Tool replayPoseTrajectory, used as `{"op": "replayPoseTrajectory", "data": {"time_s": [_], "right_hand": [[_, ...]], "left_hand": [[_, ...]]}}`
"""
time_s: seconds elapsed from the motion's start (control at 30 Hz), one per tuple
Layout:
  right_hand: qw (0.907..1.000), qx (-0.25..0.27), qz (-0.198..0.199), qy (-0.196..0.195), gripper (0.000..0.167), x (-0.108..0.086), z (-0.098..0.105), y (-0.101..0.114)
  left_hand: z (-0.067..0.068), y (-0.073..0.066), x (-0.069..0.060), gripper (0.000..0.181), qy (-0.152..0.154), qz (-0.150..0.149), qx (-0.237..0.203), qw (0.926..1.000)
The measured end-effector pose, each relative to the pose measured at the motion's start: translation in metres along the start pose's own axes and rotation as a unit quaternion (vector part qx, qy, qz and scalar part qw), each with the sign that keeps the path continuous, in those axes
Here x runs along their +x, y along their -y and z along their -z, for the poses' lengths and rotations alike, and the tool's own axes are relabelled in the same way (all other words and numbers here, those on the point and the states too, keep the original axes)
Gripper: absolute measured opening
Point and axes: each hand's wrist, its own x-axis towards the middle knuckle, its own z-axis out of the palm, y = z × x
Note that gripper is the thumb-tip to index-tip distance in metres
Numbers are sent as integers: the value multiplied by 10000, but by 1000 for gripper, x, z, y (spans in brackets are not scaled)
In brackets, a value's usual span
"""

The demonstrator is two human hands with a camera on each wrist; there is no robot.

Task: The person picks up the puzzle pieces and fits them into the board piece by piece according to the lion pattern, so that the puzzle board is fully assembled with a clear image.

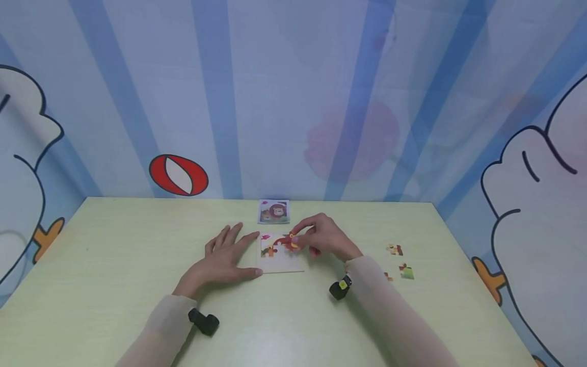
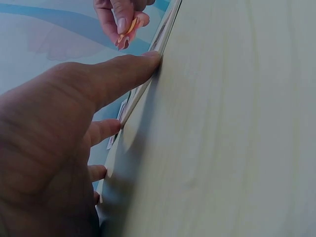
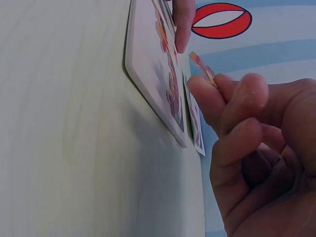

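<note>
The left hand (image 1: 223, 261) has its fingers spread—thumb and forefinger touching the left edge of the board (image 1: 282, 264). The right hand (image 1: 327, 238) pinches a piece (image 3: 201, 65) between thumb and fingertips, held above the board's right side, apart from it. A card (image 1: 273, 212) lies just beyond; loose pieces (image 1: 406, 271) lie right of the board.

Booth-like space: cartoon-printed backdrop (image 1: 279, 102) behind pale table (image 1: 137, 234)
</note>
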Motion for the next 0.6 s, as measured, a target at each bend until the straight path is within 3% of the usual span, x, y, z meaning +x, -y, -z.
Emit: {"op": "replayPoseTrajectory", "data": {"time_s": [0.37,0.6], "right_hand": [[9998,-79,-104,123,11,12,-20,2],[9997,-152,-162,98,11,15,-27,2]], "left_hand": [[-6,8,4,95,-153,-37,-4,9999],[-2,1,1,96,-47,6,-7,10000]]}}
